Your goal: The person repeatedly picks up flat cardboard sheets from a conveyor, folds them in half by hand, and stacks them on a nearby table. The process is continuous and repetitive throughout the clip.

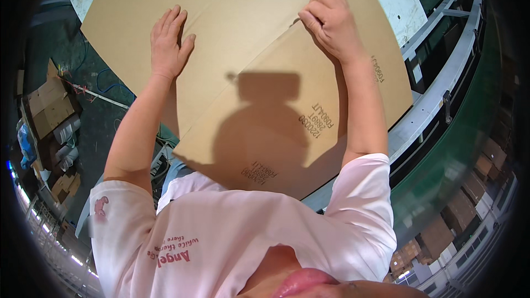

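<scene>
A large brown cardboard sheet [210, 38] lies in front of me, and a printed cardboard panel [359, 94] covers its right and near side, its edge running diagonally. My left hand [170, 44] rests flat on the sheet, fingers stretched and thumb spread. Over the panel's diagonal edge, toward the far right, my right hand [330, 25] is closed in a pinch. A small dark thing shows at its fingertips beside the edge; the fingers hide most of it, so I cannot make out its kind. My shadow falls across the panel.
A white worn tabletop [395, 0] shows beneath the cardboard. Along the right runs a grey metal frame [425, 116] beside a green surface [441, 187]. Cardboard scraps [49, 105] and hoses lie on the dark floor at left. Stacked boxes [447, 232] stand at the lower right.
</scene>
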Available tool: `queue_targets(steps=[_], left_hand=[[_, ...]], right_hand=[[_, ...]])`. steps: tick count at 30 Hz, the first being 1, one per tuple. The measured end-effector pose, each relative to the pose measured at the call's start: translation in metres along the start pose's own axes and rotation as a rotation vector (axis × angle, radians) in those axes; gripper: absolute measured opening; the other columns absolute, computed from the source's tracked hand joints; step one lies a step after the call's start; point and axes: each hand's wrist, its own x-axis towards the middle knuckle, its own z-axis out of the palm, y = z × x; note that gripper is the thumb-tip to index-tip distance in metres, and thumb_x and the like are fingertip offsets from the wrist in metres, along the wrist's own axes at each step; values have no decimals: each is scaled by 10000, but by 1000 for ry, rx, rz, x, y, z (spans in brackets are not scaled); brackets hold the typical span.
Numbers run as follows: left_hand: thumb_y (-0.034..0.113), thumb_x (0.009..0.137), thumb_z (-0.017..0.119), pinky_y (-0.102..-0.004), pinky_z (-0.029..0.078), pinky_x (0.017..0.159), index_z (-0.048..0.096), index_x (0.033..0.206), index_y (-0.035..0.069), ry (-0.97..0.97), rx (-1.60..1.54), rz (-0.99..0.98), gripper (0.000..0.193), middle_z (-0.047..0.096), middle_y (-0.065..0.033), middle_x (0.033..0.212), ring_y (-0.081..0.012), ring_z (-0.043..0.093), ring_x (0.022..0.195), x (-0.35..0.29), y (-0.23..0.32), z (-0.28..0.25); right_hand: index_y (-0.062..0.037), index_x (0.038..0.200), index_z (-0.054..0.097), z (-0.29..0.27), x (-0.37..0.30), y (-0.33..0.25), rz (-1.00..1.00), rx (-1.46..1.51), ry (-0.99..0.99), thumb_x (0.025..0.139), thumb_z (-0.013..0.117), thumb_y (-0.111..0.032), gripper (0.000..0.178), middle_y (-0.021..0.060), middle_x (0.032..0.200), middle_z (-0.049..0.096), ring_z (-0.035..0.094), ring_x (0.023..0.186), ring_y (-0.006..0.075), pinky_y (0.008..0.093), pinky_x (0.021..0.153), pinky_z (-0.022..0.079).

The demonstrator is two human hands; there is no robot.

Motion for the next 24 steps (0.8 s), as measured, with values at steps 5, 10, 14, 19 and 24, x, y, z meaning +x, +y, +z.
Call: queue_targets(steps=[5, 10, 14, 19, 24], left_hand=[[252, 836, 599, -456, 272, 1111, 498, 1345, 106, -25, 37, -22, 539, 434, -100, 1458, -328, 365, 1354, -10, 2, -3], [243, 831, 582, -460, 254, 1116, 475, 1359, 89, -65, 72, 25, 560, 406, -110, 1476, -338, 338, 1369, 2, 2, -4], [246, 831, 573, -461, 251, 1117, 478, 1358, 91, -76, 69, 2, 558, 406, -108, 1477, -334, 342, 1367, 0, 11, -1], [253, 827, 586, -458, 260, 1110, 500, 1336, 88, -32, 65, 1, 542, 441, -117, 1447, -332, 372, 1346, -3, 12, -2], [255, 825, 601, -463, 277, 1095, 530, 1291, 81, 37, 49, 45, 503, 486, -131, 1399, -331, 406, 1314, -2, 0, 7]], right_hand=[[-56, 725, 637, -98, -17, -11, -145, 40, 277, 721, 700, -38, 66, 64, 748, 587, 524, 719, 238, 343, 671, 420], [-73, 718, 617, -9, -17, 18, 29, 113, 158, 756, 736, -123, 134, 49, 796, 577, 534, 828, 263, 377, 820, 419], [-54, 718, 595, 42, -30, 33, 58, 100, 0, 766, 729, -138, 165, 53, 878, 576, 531, 903, 265, 403, 875, 421], [-58, 729, 594, 53, -30, 25, 69, 114, 30, 765, 711, -124, 139, 52, 903, 587, 534, 912, 260, 401, 855, 402], [-102, 789, 625, 56, -26, 13, -21, -63, 78, 738, 723, -155, 122, 37, 923, 606, 550, 949, 263, 419, 864, 391]])
